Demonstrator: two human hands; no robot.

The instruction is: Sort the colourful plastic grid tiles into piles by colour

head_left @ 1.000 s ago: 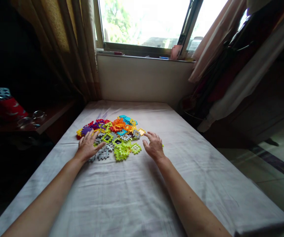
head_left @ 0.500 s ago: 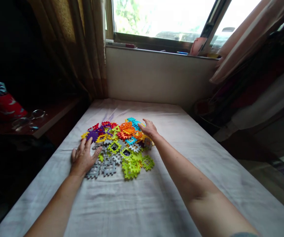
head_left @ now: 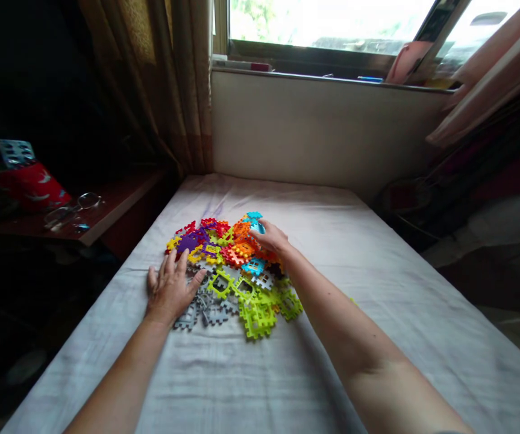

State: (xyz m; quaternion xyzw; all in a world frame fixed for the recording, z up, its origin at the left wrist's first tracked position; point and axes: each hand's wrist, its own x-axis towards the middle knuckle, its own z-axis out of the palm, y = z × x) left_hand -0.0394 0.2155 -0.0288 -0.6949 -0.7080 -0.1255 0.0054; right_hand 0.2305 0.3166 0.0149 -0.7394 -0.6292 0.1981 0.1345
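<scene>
A heap of flat plastic interlocking tiles lies on the sheet, in grey, lime green, orange, red, purple, yellow and blue. At its left edge my left hand [head_left: 173, 288] rests with fingers spread, holding nothing, beside the grey tiles [head_left: 217, 314] and just below a purple tile [head_left: 186, 243]. My right hand [head_left: 273, 237] is at the far right of the heap, thumb and fingers closed around a light blue tile [head_left: 256, 227]. Orange tiles [head_left: 243, 249] lie just left of that hand. Lime green tiles [head_left: 257, 319] form the near side. My right forearm covers part of the heap's right edge.
A pale sheet [head_left: 223, 386] covers the bed-like surface, which ends at a wall [head_left: 314, 126] under a window. On the left, a dark red table [head_left: 128, 193] carries glasses [head_left: 74, 208] and a red pouch [head_left: 38, 187]. Curtains and hanging cloth flank both sides.
My right hand has closed from an open pose onto the light blue tile. My left hand stays spread at the heap's left edge. The whole view has shifted a little.
</scene>
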